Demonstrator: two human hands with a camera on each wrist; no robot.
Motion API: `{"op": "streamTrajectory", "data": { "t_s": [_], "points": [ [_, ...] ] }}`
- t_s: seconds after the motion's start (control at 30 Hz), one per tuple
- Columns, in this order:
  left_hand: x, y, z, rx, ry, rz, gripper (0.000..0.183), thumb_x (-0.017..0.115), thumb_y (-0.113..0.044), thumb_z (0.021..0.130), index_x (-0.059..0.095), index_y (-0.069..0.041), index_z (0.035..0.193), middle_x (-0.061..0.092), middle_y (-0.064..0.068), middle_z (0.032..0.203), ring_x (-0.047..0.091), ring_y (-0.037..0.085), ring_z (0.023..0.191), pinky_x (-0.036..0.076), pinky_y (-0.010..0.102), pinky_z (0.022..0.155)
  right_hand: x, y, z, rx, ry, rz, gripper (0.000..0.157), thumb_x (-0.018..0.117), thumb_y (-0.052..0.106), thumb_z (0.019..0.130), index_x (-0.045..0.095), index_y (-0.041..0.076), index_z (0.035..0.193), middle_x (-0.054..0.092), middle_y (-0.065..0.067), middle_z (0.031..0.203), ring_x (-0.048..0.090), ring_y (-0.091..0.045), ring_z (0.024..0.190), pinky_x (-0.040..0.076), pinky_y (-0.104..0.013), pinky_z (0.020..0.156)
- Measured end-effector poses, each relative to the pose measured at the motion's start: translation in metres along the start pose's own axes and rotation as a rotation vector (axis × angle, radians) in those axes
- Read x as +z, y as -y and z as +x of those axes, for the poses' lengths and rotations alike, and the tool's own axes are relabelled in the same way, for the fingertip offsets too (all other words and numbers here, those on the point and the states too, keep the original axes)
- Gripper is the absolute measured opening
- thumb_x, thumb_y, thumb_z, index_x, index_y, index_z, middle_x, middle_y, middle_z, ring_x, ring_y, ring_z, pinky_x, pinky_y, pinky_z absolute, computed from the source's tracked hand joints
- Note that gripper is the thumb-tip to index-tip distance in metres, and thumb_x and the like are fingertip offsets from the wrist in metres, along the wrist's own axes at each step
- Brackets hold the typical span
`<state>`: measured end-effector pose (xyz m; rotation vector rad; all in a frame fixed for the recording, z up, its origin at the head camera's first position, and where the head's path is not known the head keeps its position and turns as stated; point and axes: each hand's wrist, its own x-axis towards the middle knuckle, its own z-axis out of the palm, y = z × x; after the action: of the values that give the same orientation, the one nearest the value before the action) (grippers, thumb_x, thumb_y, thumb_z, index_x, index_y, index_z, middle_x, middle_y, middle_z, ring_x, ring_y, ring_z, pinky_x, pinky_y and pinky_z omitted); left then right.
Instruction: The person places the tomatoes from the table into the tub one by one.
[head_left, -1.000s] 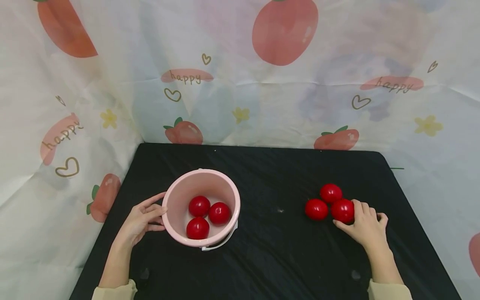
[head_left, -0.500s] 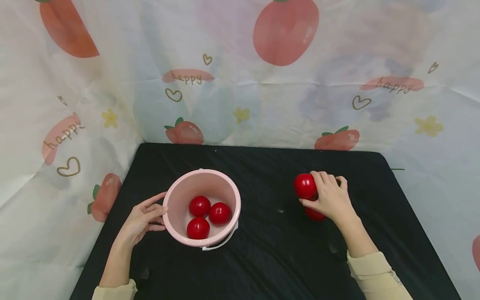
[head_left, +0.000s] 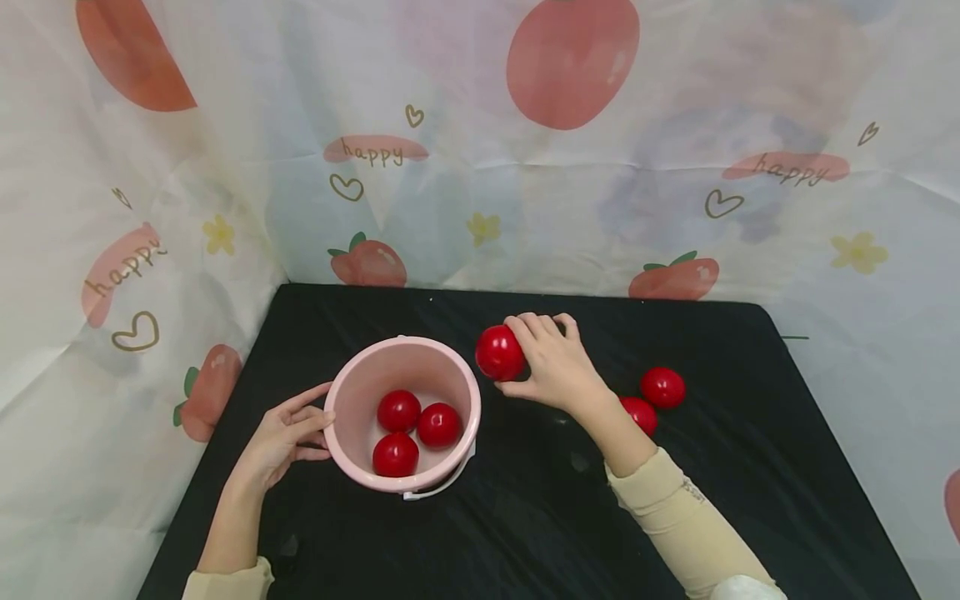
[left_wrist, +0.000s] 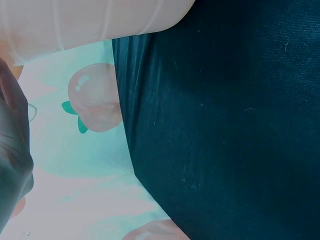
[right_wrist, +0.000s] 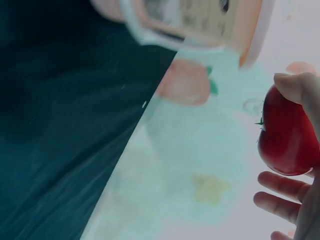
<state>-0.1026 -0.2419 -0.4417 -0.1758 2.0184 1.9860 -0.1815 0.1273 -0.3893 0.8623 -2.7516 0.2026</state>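
- Since half a second ago, the right hand [head_left: 553, 363] has carried its tomato [head_left: 499, 353] leftward, from above the loose tomatoes to just beside the upper right rim of the pink bucket [head_left: 400, 363].
- Right grip: thumb and fingers pinch the tomato's sides; the right wrist view shows other fingers spread apart from it.
- Left grip: left hand [head_left: 283, 440] spread, fingertips against the bucket's outer left side.
- Possible trouble: a tomato held too low could clip the rim; its smooth, glossy skin might slip from so light a pinch.
- A knock from the right could tip or slide the bucket, as the left fingers seem only to steady one side.
- Dropped from high, it might bounce off the three tomatoes inside [head_left: 440, 426].
- Pose: the right forearm slants up and leftward over the black bench [head_left: 525, 517], partly hiding the nearer loose tomato [head_left: 641, 413]; the left forearm rises from lower left.
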Motion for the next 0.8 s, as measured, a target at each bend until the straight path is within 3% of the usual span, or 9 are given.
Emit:
{"op": "streamTrajectory", "data": {
  "t_s": [0.3,0.8],
  "points": [
    [0.000,-0.002,0.000,-0.002,0.018,-0.018,0.060,0.062,-0.010,0.087,0.032,-0.001,0.139,0.066,0.000,0.080,0.065,0.014,0.063,0.056,0.034,0.061,0.007,0.053,0.028,-0.121,0.083,0.008,0.082,0.076,0.048,0.061,0.043,0.013,0.126,0.050,-0.005,0.120,0.046,-0.021,0.108,0.030,-0.047,0.097],
    [0.001,-0.002,-0.001,-0.008,0.014,-0.007,0.060,0.061,-0.013,0.088,0.032,-0.001,0.139,0.066,0.000,0.081,0.065,0.015,0.064,0.056,0.034,0.063,0.048,0.115,0.050,-0.292,0.268,-0.102,0.085,0.073,0.055,0.064,0.039,0.017,0.133,0.048,-0.001,0.124,0.043,-0.018,0.114,0.032,-0.042,0.100]
  ]
}}
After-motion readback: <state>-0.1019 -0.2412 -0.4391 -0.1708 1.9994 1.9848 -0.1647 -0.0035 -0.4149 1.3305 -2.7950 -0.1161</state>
